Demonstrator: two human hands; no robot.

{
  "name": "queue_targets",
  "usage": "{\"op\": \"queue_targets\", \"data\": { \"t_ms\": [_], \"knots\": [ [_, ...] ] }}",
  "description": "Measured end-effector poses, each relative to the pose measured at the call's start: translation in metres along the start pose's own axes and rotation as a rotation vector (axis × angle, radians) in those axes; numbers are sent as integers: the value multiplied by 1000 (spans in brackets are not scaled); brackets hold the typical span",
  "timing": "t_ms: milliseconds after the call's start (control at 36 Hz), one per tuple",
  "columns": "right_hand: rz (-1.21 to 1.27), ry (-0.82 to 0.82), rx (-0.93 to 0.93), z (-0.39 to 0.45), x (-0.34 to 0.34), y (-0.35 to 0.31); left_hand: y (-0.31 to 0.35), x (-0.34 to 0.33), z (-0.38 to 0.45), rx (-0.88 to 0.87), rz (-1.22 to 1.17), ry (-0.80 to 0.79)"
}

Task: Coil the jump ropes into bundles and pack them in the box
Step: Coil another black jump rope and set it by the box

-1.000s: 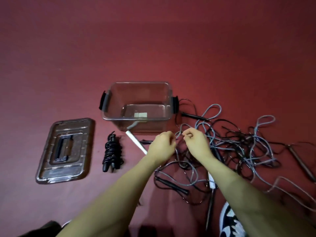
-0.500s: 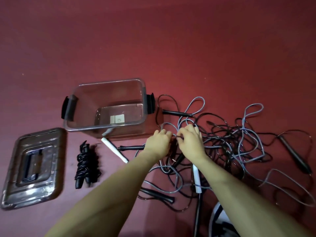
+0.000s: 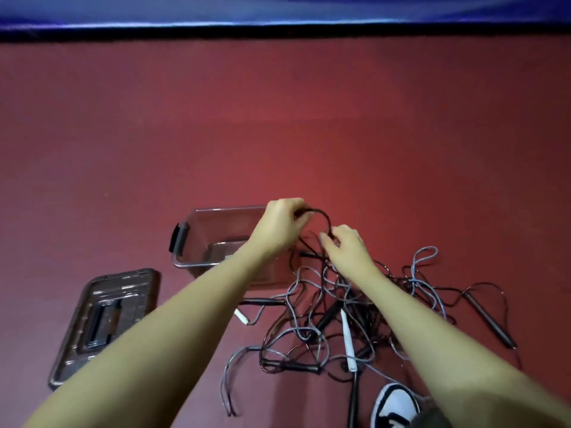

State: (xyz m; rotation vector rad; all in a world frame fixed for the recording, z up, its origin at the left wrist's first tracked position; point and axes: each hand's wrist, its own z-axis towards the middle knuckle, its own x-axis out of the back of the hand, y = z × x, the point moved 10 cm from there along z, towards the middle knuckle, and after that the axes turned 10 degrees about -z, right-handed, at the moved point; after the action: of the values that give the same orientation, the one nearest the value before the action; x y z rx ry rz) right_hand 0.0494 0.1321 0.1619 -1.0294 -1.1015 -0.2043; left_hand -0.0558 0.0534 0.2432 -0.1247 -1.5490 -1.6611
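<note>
A tangle of black and grey jump ropes lies on the red floor, with black handles and a white handle among the cords. My left hand is raised over the clear plastic box and pinches a black rope. That rope arcs over to my right hand, whose fingers hold it just above the pile. The box stands open behind my left forearm. The coiled black bundle from before is hidden by my left arm.
The box's lid lies flat on the floor at the left. A black and white shoe shows at the bottom edge. A blue strip runs along the far edge of the red floor.
Both hands have risen from the pile, lifting a black rope between them. The left hand moved up over the box. The view tilted up, so the blue strip appears.
</note>
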Motion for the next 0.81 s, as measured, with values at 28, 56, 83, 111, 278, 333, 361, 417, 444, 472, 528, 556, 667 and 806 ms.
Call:
{"op": "queue_targets", "data": {
  "t_ms": [28, 56, 83, 111, 278, 333, 361, 417, 444, 472, 528, 556, 667, 806],
  "knots": [
    [4, -23, 22, -2, 10, -14, 13, 16, 1, -15, -8, 31],
    [29, -56, 42, -3, 17, -25, 24, 30, 2, -24, -16, 57],
    [68, -92, 55, -4, 22, -34, 34, 41, 3, -33, -24, 80],
    [89, -115, 88, -6, 31, -49, 47, 56, 2, -50, -38, 107],
    [45, -153, 189, -12, 70, -105, 104, 113, 3, -129, -194, 232],
    [68, -101, 183, -9, 89, -116, 120, 127, 4, -159, -214, 264],
    [101, -63, 185, -8, 100, -123, 126, 133, 5, -170, -220, 278],
    [174, 14, 200, -6, 120, -136, 128, 140, 7, -146, -275, 293],
    [222, 48, 208, -4, 129, -142, 123, 141, 7, -111, -306, 297],
    [285, 78, 209, -2, 136, -146, 117, 142, 6, -66, -317, 299],
    [427, 122, 182, 3, 145, -149, 100, 134, 5, 34, -276, 257],
    [486, 134, 165, 5, 148, -150, 92, 126, 4, 72, -244, 195],
    [715, 170, 98, 10, 153, -153, 74, 87, -11, 92, -159, -77],
    [996, 116, -13, 18, 134, -149, 61, 81, -12, 40, -308, -40]
  ]
}}
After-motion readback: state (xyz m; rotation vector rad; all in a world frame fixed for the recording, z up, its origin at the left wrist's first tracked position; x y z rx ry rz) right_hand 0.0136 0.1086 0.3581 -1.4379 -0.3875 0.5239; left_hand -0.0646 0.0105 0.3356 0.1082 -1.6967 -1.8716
